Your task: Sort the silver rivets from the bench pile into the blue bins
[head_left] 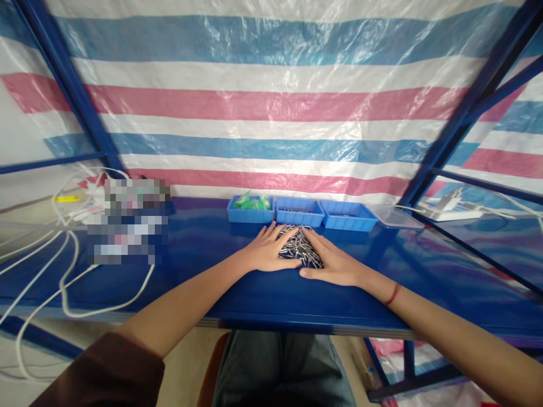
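A heap of thin, silvery metal pieces (300, 247), perhaps screws or pins, lies on the blue tabletop (263, 302). My left hand (268, 250) rests against the heap's left side with its fingers spread. From the right, my right hand (333, 261) touches the heap, its fingers stretched out and the thumb pointing left. Both hands together frame the pile, and neither grips a piece that I can see. Just behind the heap stands the middle blue bin (299, 218), which has some small dark metal pieces in it.
The left blue bin (251, 215) holds green plastic bags (250, 201). To the right are another blue bin (348, 223) and a clear flat lid (395, 217). White cables (63, 282) trail over the table's left side, beside blurred-out items. A power strip (452, 210) lies far right.
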{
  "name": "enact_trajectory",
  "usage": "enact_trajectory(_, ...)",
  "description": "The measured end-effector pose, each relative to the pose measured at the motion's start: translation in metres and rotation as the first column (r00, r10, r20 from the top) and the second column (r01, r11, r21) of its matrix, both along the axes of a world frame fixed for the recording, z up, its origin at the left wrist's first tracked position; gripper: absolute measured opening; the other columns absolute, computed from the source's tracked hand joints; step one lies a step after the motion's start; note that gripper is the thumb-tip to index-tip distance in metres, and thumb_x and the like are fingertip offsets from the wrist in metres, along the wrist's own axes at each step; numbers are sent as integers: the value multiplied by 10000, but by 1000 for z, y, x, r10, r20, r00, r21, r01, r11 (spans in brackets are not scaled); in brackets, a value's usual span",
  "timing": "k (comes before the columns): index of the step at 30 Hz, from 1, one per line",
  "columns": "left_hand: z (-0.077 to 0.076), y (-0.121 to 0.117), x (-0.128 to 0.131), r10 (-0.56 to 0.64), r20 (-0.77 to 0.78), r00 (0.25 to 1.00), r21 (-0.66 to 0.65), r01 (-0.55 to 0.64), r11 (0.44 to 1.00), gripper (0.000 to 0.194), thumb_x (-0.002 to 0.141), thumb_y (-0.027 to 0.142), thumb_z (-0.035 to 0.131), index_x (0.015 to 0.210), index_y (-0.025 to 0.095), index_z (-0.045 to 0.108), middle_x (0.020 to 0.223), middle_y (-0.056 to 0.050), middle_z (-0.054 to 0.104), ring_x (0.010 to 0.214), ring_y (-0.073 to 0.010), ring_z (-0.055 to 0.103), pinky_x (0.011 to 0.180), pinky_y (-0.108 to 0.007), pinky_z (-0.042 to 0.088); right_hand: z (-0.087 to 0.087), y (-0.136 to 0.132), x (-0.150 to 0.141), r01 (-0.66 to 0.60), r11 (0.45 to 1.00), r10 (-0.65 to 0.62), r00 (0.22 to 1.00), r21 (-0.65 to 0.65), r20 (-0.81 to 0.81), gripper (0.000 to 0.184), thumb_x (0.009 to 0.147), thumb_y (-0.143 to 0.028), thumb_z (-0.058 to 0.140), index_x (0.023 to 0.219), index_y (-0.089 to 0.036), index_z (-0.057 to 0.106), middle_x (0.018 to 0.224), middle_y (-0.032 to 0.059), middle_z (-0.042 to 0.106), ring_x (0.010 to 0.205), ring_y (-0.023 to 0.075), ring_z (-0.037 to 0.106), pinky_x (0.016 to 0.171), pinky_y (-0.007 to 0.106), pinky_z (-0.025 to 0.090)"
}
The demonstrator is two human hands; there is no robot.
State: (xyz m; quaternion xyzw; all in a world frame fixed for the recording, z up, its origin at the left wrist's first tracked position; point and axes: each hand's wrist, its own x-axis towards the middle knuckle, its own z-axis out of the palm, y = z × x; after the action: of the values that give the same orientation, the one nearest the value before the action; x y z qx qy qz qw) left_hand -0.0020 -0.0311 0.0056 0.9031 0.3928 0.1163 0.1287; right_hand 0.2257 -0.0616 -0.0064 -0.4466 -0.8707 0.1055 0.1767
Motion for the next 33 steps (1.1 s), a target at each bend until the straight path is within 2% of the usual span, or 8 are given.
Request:
enact_trajectory(2,-3,1,1,-10,2,1000,27,9,1000,818,812,690,433,1490,317,167,1568,-56,175,1440,-369,95,1154,-554,120,-2,6,-5,-72,994,77,995,78,-69,893,802,-607,559,1493,-169,201,1487,197,331,1373,333,316,1099,540,299)
enact_trajectory(5,-6,3,3,-4,-2,1000,77,4,997,719,879,615,371,1476,245,217,1548,-92,228,1430,-332,161,1159,-497,161,-2,11,-11,-81,980,102,989,182,-109,677,863,-533,520,1415,-181,349,1379,179,462,1285,310,426,1066,530,343)
enact_trajectory(12,-6,11,10,-3,36,999,153,-2,988,483,957,401,287,1356,151,397,1429,-131,393,1335,-247,346,1142,-386,252,7,26,-18,-147,953,175,981,264,-86,411,925,-420,457,1254,-174,483,1179,145,577,1108,257,537,988,454,422)
enact_trajectory(18,-7,14,13,6,107,994,128,-20,992,455,938,397,371,1329,169,413,1361,-128,441,1283,-250,406,1118,-400,308,8,42,-23,-112,957,155,977,268,-146,320,924,-431,465,1124,-189,529,1089,109,609,1032,234,571,926,387,448)
enact_trajectory(22,-10,15,13,15,173,985,147,-41,988,456,903,413,451,1284,163,470,1281,-126,497,1236,-255,443,1100,-389,338,9,48,-35,-6,970,51,982,243,-180,300,956,-420,393,995,-175,561,976,85,618,913,200,594,854,329,455)
enact_trajectory(26,-12,18,12,38,206,978,234,-87,968,385,901,400,462,1175,154,576,1219,-120,542,1178,-256,487,1074,-386,361,9,48,-45,87,971,-41,978,222,-205,350,987,-384,297,903,-177,566,880,70,606,866,186,591,826,308,441)
enact_trajectory(30,-13,22,10,75,209,975,317,-140,938,291,897,356,492,1067,193,662,1180,-74,584,1088,-230,536,1016,-373,391,5,46,-43,71,969,-15,972,235,-233,331,988,-339,293,891,-183,568,861,68,612,858,189,583,821,312,432)
enact_trajectory(33,-9,20,9,146,210,967,307,-207,929,290,883,390,526,1080,239,677,1118,-55,605,1032,-226,540,924,-365,419,4,48,-39,39,974,19,968,225,-249,294,977,-303,319,909,-185,580,900,74,634,885,194,589,837,320,432)
